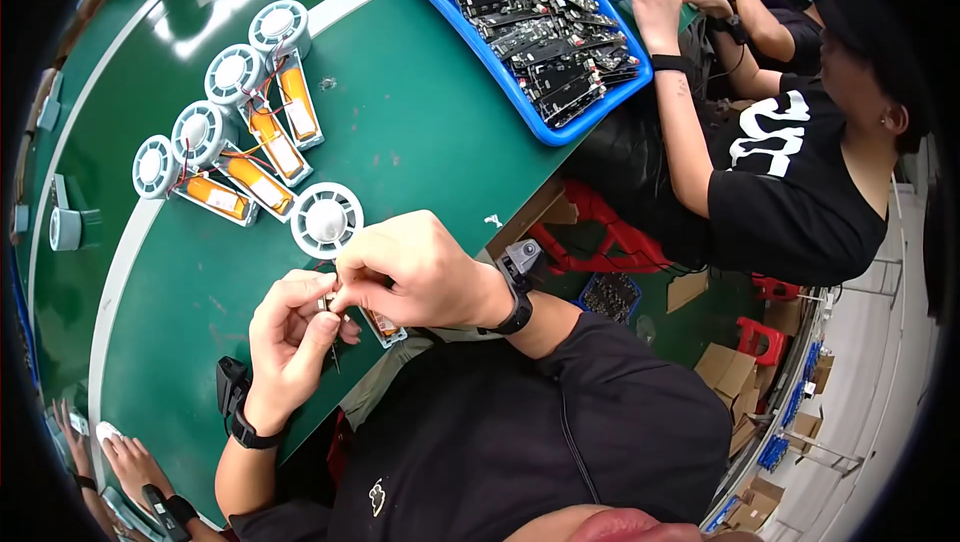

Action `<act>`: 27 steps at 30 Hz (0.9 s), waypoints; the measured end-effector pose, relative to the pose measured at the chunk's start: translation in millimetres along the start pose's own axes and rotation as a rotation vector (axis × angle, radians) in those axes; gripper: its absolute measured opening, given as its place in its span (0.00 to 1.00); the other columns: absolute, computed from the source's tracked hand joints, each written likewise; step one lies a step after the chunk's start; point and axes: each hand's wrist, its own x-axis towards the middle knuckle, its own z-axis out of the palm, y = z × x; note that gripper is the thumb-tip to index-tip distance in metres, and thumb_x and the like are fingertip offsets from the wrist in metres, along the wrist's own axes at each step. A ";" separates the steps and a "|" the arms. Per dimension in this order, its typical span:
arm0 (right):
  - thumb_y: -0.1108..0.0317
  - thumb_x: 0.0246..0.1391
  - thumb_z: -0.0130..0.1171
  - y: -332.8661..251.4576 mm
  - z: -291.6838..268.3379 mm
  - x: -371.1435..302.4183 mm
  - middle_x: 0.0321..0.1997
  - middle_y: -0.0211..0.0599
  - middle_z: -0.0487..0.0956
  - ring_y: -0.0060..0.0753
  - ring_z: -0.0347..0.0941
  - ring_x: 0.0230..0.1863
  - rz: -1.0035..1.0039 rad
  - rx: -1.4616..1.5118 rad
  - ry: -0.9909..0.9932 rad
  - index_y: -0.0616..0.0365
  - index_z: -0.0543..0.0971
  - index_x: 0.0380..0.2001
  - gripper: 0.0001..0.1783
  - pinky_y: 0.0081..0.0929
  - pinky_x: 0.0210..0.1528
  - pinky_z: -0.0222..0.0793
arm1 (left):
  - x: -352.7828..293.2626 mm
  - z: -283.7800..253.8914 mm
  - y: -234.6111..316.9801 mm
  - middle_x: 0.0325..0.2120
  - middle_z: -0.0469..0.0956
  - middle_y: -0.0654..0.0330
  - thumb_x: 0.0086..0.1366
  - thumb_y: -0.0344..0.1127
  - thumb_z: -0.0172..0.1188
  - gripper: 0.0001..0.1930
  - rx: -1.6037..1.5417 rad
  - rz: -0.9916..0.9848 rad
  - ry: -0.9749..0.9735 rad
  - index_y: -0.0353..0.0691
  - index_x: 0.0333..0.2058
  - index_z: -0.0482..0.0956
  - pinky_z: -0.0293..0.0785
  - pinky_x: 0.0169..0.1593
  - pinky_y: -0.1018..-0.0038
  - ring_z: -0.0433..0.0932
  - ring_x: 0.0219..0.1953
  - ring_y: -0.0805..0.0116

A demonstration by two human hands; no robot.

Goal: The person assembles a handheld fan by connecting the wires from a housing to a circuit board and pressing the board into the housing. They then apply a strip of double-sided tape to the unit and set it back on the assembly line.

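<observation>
My left hand and my right hand meet over the near edge of the green table, fingertips pinched together. Between them is a small part with a thin dark piece pointing down, too covered by fingers to name. Just beyond my hands lies a pale blue round fan head with a slotted grille. Below my right hand an open fan handle shows part of an orange battery. Up to the left, several similar fans lie in a slanting row, their orange batteries and red wires exposed.
A blue tray heaped with circuit boards stands at the far edge. To the right sits a co-worker in a black shirt, hands on another fan. Another person's hand rests at lower left. Red stools and cardboard boxes are on the floor.
</observation>
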 end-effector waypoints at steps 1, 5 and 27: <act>0.76 0.42 0.73 -0.2 0.2 -0.1 0.22 0.33 0.78 0.36 0.76 0.21 0.018 0.006 -0.009 0.57 0.77 0.24 0.11 0.29 0.24 0.69 | 0.5 0.8 0.7 0.48 0.74 0.51 0.72 0.23 0.55 0.15 0.000 0.006 0.000 0.31 0.56 0.71 0.82 0.41 0.74 0.82 0.38 0.68; 0.76 0.42 0.73 -1.5 0.5 -0.6 0.21 0.33 0.77 0.37 0.76 0.21 0.063 0.027 -0.010 0.56 0.76 0.23 0.12 0.30 0.23 0.69 | -2.0 3.2 7.9 0.48 0.73 0.50 0.72 0.22 0.55 0.15 0.049 -0.014 -0.003 0.30 0.55 0.71 0.83 0.41 0.74 0.82 0.37 0.69; 0.75 0.49 0.69 4.3 -3.1 -9.3 0.34 0.36 0.81 0.38 0.81 0.33 -0.140 0.006 -0.008 0.57 0.80 0.31 0.07 0.32 0.31 0.77 | -1.3 10.1 7.1 0.46 0.75 0.53 0.73 0.24 0.52 0.14 0.145 0.024 0.126 0.31 0.55 0.67 0.79 0.42 0.75 0.79 0.37 0.71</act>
